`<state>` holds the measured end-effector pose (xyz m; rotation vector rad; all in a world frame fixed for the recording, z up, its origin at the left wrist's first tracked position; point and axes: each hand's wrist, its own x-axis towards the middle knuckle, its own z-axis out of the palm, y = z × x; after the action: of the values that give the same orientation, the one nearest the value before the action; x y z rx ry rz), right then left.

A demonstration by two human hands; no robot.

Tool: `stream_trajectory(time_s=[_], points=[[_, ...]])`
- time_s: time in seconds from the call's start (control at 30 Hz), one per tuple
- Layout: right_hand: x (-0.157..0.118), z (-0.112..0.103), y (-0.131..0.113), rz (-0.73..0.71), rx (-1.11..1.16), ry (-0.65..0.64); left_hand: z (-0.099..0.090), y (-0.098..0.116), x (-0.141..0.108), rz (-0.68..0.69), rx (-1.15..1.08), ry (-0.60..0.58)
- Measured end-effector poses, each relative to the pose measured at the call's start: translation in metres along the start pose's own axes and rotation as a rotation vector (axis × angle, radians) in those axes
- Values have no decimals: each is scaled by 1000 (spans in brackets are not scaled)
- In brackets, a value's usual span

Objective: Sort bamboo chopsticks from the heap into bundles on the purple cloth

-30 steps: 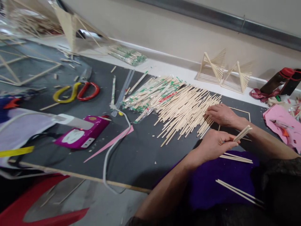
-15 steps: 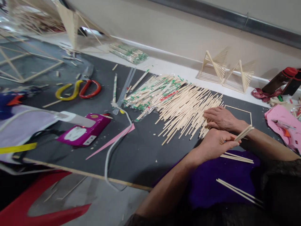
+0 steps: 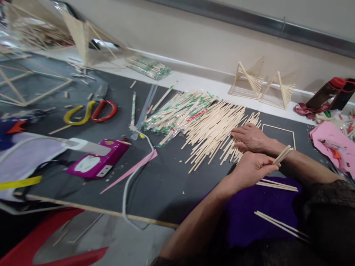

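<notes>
My left hand (image 3: 251, 169) is closed round a small bundle of bare wooden chopsticks (image 3: 282, 155), whose ends stick out past the thumb toward the right. Just beyond it, my right hand (image 3: 251, 137) lies palm down with outstretched fingers on the right side of a loose pile of chopsticks (image 3: 215, 129). Some sticks under that palm are hidden. Below my left hand, a few chopsticks (image 3: 277, 184) rest on a dark purple cloth (image 3: 249, 218), and a separate pair (image 3: 280, 223) lies nearer to me.
Wrapped chopsticks (image 3: 177, 111) adjoin the pile. Leftward are scissors (image 3: 90, 111), a purple power strip (image 3: 97, 159) and a looping white cable (image 3: 127, 184). Two stick models (image 3: 246, 81) stand by the wall, near a thin square frame (image 3: 280, 128), bottles (image 3: 327, 92) and pink sheets (image 3: 332, 142).
My right hand has slid slightly left over the pile, and a narrow gap shows among the sticks near its fingers. My left hand keeps its bundle. The view has shifted a little.
</notes>
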<state>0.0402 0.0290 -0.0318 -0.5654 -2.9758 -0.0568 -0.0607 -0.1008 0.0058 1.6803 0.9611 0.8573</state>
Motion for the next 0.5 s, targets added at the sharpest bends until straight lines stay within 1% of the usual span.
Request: stream_trajectory(time_s=[0.1,0.23,0.33,0.5], points=[[3,3,-2,34,-38,41,0,0,0,17,10,-4],[3,6,-6,14,-35,11,1,-1,1,25,-2,-7],[-5,3,-6,0,-3,-16,1,-1,0,16,3,-10],[-22,-4,-4,-12,25,-21,1,2,-1,-1,27,-38]])
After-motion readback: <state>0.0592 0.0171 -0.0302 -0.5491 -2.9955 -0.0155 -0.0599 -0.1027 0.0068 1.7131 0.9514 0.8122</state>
